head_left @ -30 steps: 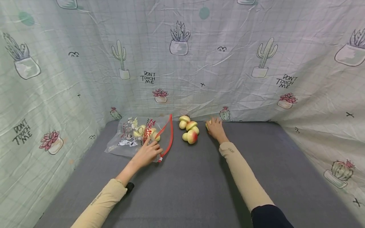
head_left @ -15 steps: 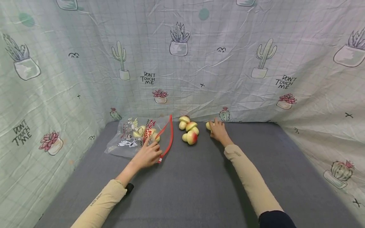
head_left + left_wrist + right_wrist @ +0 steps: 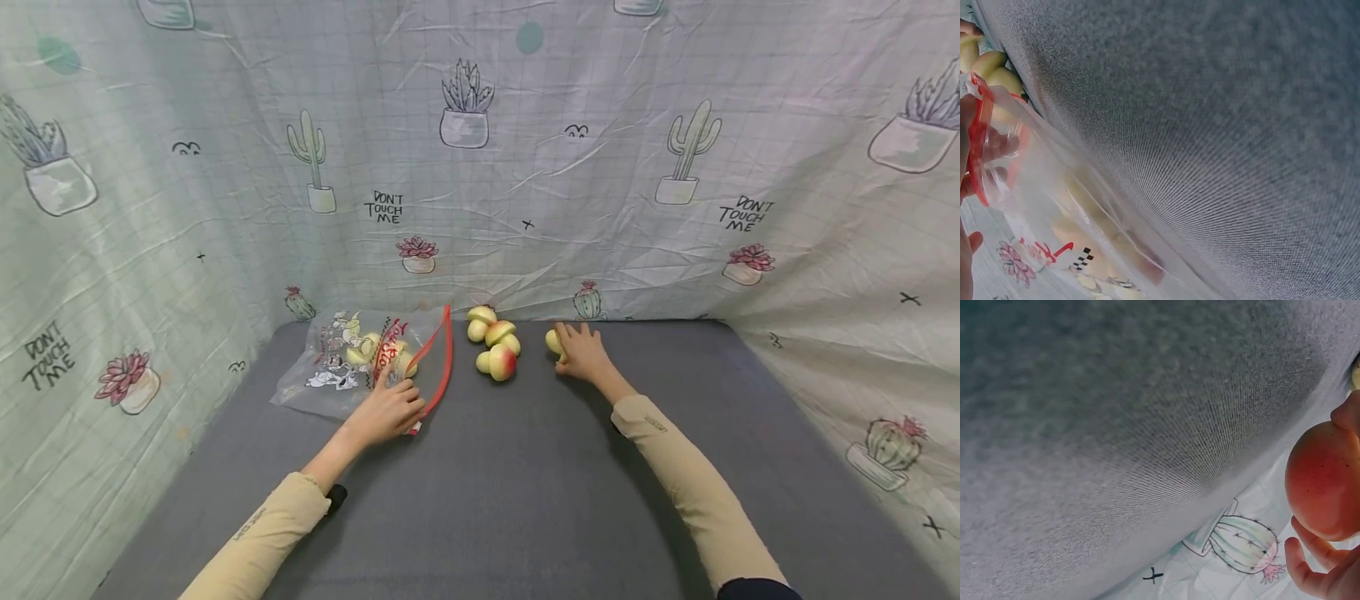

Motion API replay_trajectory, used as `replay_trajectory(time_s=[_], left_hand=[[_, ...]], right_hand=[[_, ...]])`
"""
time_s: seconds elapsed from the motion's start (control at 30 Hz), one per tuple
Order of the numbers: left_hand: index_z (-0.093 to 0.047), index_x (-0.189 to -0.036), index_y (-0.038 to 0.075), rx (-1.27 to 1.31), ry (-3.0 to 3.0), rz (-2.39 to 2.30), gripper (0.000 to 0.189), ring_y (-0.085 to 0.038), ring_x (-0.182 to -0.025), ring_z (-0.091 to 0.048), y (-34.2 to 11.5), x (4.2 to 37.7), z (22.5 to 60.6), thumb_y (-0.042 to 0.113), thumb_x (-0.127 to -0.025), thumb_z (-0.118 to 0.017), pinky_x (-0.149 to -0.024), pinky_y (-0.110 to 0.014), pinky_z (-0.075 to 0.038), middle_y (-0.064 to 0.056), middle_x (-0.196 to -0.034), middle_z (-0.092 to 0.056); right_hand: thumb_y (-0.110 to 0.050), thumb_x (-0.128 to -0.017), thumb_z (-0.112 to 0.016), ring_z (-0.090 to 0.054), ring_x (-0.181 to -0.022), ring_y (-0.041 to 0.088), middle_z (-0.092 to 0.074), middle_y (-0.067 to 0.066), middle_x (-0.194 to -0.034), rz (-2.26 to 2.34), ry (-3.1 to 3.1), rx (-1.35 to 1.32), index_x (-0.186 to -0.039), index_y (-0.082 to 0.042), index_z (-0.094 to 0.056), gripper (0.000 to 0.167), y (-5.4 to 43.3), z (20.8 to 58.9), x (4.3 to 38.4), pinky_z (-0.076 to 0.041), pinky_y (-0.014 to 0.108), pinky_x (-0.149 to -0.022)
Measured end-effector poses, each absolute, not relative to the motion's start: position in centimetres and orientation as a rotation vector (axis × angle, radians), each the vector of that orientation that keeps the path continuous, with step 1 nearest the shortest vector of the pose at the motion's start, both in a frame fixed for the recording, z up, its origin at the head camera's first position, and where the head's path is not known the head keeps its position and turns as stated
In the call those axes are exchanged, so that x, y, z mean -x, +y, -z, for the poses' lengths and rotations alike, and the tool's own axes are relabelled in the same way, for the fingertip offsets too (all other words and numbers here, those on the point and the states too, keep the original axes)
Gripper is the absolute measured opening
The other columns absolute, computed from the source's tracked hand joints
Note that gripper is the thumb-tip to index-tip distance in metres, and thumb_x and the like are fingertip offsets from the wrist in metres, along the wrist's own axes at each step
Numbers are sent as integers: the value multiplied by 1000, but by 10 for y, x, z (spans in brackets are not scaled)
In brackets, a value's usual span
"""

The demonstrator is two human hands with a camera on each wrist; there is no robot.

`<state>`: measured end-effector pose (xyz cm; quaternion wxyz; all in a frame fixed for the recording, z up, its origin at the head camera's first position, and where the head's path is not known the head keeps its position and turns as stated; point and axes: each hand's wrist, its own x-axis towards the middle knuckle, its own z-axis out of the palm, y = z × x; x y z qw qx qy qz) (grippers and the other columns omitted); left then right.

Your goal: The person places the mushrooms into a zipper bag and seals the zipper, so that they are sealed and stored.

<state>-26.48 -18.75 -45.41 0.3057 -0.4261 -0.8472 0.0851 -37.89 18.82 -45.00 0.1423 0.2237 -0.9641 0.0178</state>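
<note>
In the head view my left hand (image 3: 386, 411) grips the near side of a clear zip bag (image 3: 296, 390) by its mouth. The left wrist view shows its fingers around the red zip strip (image 3: 979, 144), some seen through the plastic. Pale yellow mushroom shapes lie inside the bag. My right hand (image 3: 585, 358) pinches a toy mushroom (image 3: 553, 342) with a smooth orange-red cap (image 3: 1322, 481), thumb on one side and fingers on the other. Between the hands sit three more toy mushrooms (image 3: 502, 364), yellowish with red patches, grouped near the bag's opening.
A dark grey tabletop (image 3: 480, 492) lies under everything. Behind it and at both sides hangs a pale curtain (image 3: 517, 200) printed with cacti and potted plants; it meets the table's back edge just beyond the mushrooms.
My right hand has shifted slightly right and toward me, and the mushroom at its fingertips has moved with it. The left hand stays at the bag's mouth.
</note>
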Motion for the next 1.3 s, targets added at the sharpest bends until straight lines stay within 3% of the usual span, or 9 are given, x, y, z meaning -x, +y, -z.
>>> replay_trajectory(time_s=[0.23,0.43,0.63,0.9,1.03,1.3], left_hand=[[-55,-85,22,1120,-2262,-263,12,-16,-80,-50,-188,264,457,30,-80,-62,-89,-58,-34,5,-73,-54],[-58,-87,22,1146,-2293,-232,33,-18,-86,-49,-188,263,456,53,-75,-57,-93,-59,-27,3,-79,-53],[-59,-88,22,1174,-2356,-214,46,-20,-95,-48,-189,261,452,65,-70,-56,-94,-61,-22,0,-88,-53],[-61,-96,24,1188,-2397,-298,60,-22,-102,-47,-194,259,449,74,-63,-53,-96,-64,-19,-1,-94,-53],[-61,-101,24,1210,-2388,-343,60,-21,-104,-47,-197,259,448,69,-61,-59,-99,-63,-16,-2,-98,-55],[-57,-90,22,1254,-2342,-305,32,-21,-100,-47,-201,259,446,39,-65,-68,-97,-63,-20,-2,-94,-55]], right_hand=[[-32,-68,-69,-46,-89,37,-52,13,-110,-22,-2693,-705,-132,-13,-37,74,189,450,369,-39,50,-66],[-31,-69,-67,-42,-77,29,-50,11,-103,-66,-2650,-767,-130,-26,-44,64,187,450,362,-34,39,-57],[-33,-69,-69,-39,-68,25,-51,11,-98,-141,-2601,-785,-124,-25,-52,58,186,447,350,-29,32,-50],[-46,-79,-58,-42,-69,25,-51,7,-97,-188,-2602,-761,-122,-25,-52,48,187,450,344,-30,31,-51],[-46,-80,-57,-42,-70,25,-52,7,-98,-217,-2608,-756,-122,-24,-51,47,187,451,341,-29,30,-51],[-36,-84,-56,-37,-66,21,-50,6,-92,-273,-2598,-816,-122,-21,-51,41,177,450,329,-27,26,-49]])
